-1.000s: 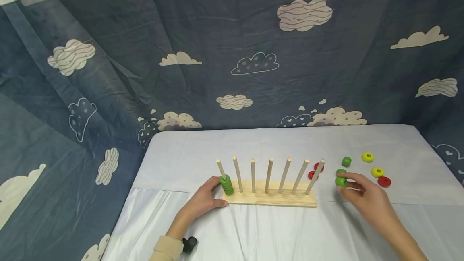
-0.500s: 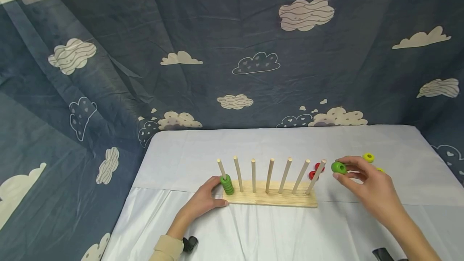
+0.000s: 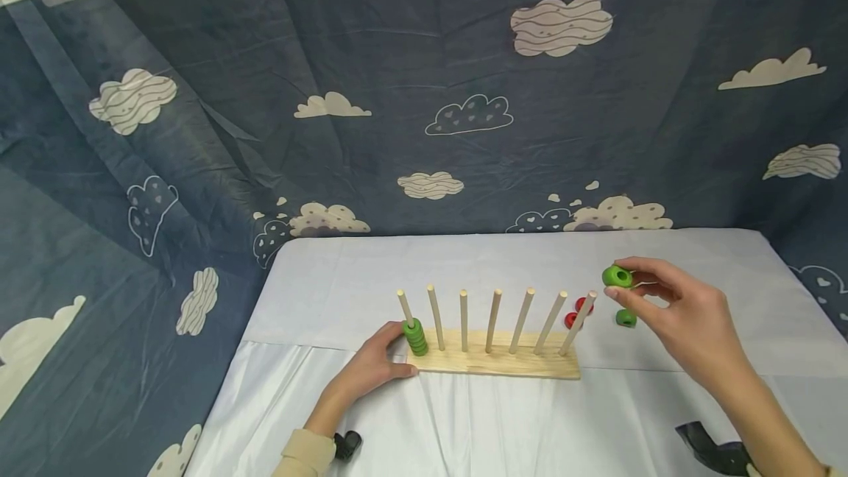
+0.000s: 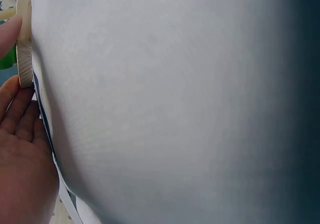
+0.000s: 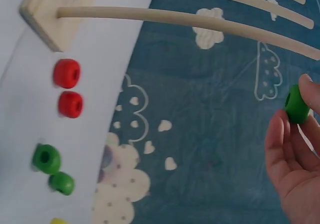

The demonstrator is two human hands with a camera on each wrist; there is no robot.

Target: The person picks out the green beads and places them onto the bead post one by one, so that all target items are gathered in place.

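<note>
A pale wooden peg board (image 3: 493,365) with a row of several upright pegs stands on the white table. My left hand (image 3: 372,361) holds its left end, thumb at the front and fingers behind. On the leftmost peg sits a stack of green beads (image 3: 416,338). To the right of the board, my right hand (image 3: 692,315) pinches a green bead (image 3: 617,277) between thumb and fingertips, raised above the table. That held bead (image 5: 297,105) shows its hole in the right wrist view. The other pegs carry no beads.
Two red beads (image 5: 67,73) lie beyond the board's right end. Loose green beads (image 5: 47,158) lie close by, with a yellow bead (image 5: 59,221) at the right wrist view's lower edge. A cloud-patterned dark cloth (image 3: 464,168) hangs behind the table.
My right hand has lifted the green bead off the table and carried it up and away from me. It now covers the yellow beads. The left hand and board stay put.
</note>
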